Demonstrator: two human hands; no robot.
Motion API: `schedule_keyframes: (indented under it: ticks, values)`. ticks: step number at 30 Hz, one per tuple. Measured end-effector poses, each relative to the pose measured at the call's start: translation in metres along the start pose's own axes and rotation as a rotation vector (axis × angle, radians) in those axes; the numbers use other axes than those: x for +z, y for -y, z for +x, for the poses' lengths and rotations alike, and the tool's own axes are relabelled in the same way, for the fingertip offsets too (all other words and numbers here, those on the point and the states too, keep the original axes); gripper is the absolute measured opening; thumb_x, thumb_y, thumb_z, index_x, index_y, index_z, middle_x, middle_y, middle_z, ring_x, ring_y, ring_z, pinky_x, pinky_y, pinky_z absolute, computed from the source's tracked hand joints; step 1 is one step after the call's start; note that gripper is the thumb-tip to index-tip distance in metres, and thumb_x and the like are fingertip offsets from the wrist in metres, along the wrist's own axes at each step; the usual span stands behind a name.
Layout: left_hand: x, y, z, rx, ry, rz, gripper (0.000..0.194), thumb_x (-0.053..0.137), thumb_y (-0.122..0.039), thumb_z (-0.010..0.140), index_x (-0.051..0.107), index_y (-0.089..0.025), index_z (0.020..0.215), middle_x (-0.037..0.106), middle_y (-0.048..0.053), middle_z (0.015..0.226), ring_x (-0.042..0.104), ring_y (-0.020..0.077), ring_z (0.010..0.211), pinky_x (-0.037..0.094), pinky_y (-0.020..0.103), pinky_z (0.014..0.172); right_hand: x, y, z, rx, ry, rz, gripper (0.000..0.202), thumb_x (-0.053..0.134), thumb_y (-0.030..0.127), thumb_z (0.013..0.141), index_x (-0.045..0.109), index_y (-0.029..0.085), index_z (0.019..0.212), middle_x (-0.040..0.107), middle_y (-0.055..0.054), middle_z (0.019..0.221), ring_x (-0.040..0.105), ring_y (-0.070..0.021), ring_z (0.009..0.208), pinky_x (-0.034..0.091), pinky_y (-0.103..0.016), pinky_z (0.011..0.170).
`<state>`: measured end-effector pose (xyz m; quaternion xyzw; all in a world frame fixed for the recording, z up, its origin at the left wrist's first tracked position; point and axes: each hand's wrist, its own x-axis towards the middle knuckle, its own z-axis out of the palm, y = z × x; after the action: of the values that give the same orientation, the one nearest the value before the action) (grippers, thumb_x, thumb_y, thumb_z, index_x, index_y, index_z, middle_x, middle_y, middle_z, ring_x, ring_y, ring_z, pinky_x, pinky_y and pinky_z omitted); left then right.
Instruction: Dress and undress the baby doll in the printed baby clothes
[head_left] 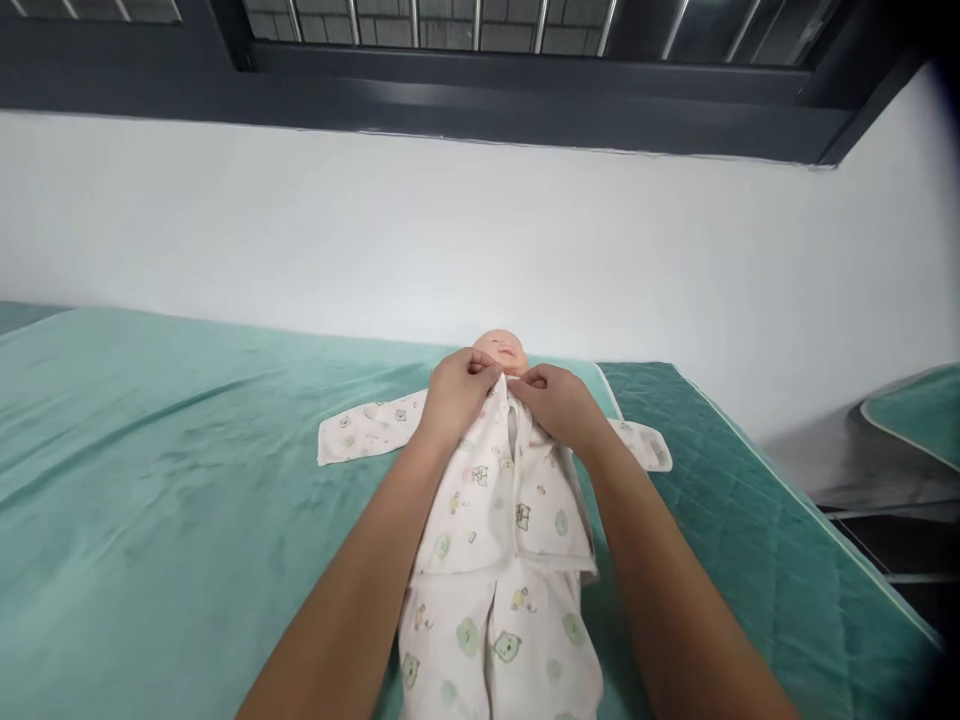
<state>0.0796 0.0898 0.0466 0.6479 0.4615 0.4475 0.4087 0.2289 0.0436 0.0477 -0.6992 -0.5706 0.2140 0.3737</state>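
A baby doll (502, 345) lies on its back, its head toward the wall. It is dressed in a white baby shirt (480, 510) with green and pink animal prints, the sleeves spread to both sides. Matching baby trousers (525, 650) cover its lower half. My left hand (460, 392) pinches the shirt's front edge at the neck, just below the doll's chin. On the other side of the neckline, my right hand (559, 402) pinches the opposite edge. Between the two edges, the upper front gapes slightly. The fingertips partly hide the collar.
A light green sheet (187, 480) with wrinkles covers the bed on the left. A darker quilted green pad (735, 520) lies at the right, ending at a pale-trimmed edge. Behind stands a white wall (375, 230) under a dark window frame (525, 90) with bars.
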Motion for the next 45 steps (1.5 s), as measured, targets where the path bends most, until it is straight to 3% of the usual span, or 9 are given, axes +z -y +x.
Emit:
schedule_keyframes:
  ticks: [6,12,19,27,33,39,45]
  values:
    - [0.000,0.006,-0.001,0.013,0.061,-0.007,0.012,0.062,-0.031,0.079,0.067,-0.020,0.082,0.067,0.001,0.077,0.056,0.0134,0.066,0.040,0.025,0.058,0.005,-0.004,0.002,-0.012,-0.083,0.278,0.022,0.059,0.041,0.077,0.068,0.021,0.072,0.061,0.002,0.063,0.049,-0.0133,0.057,0.038,-0.026,0.054]
    - [0.000,0.012,-0.001,0.025,0.081,-0.033,0.011,0.063,-0.030,0.079,0.067,-0.020,0.084,0.068,0.002,0.081,0.058,0.0141,0.069,0.042,0.025,0.059,0.014,-0.002,-0.002,-0.059,-0.117,0.347,0.022,0.060,0.037,0.078,0.075,0.021,0.082,0.073,-0.001,0.083,0.063,-0.0180,0.079,0.047,-0.027,0.071]
    - [0.000,0.013,-0.001,0.037,0.096,-0.015,0.011,0.062,-0.030,0.082,0.063,-0.020,0.087,0.068,0.003,0.085,0.059,0.0142,0.071,0.043,0.026,0.059,0.017,-0.006,-0.006,-0.074,-0.084,0.460,0.022,0.063,0.035,0.077,0.076,0.021,0.087,0.075,-0.001,0.093,0.066,-0.0190,0.090,0.048,-0.029,0.083]
    - [-0.001,0.011,-0.004,0.080,0.119,0.033,0.014,0.059,-0.035,0.087,0.059,-0.021,0.091,0.069,0.004,0.091,0.062,0.0164,0.083,0.046,0.029,0.073,0.014,-0.006,-0.010,-0.017,0.028,0.453,0.031,0.070,0.040,0.071,0.071,0.020,0.094,0.066,0.001,0.073,0.056,-0.0132,0.064,0.043,-0.026,0.061]
    - [0.003,0.014,-0.002,0.052,0.139,0.016,0.027,0.066,-0.046,0.081,0.060,-0.022,0.092,0.069,0.003,0.087,0.060,0.0152,0.073,0.043,0.027,0.065,0.014,-0.003,-0.010,-0.075,0.035,0.307,0.026,0.066,0.037,0.072,0.067,0.022,0.093,0.064,0.002,0.075,0.054,-0.0131,0.063,0.042,-0.026,0.062]
    - [0.001,0.014,-0.001,-0.022,0.175,-0.072,0.019,0.065,-0.033,0.080,0.061,-0.022,0.096,0.064,0.001,0.078,0.053,0.0114,0.059,0.038,0.025,0.055,0.016,-0.006,-0.008,-0.129,0.049,0.287,0.028,0.065,0.034,0.073,0.064,0.024,0.099,0.064,0.003,0.074,0.057,-0.0137,0.065,0.044,-0.028,0.067]
    - [-0.009,0.008,-0.004,0.001,0.216,-0.069,0.016,0.060,-0.023,0.081,0.065,-0.020,0.096,0.068,0.003,0.087,0.061,0.0144,0.073,0.044,0.027,0.066,0.014,-0.006,-0.010,-0.116,0.058,0.320,0.035,0.068,0.039,0.075,0.063,0.024,0.106,0.063,0.004,0.076,0.057,-0.0144,0.071,0.043,-0.028,0.068]
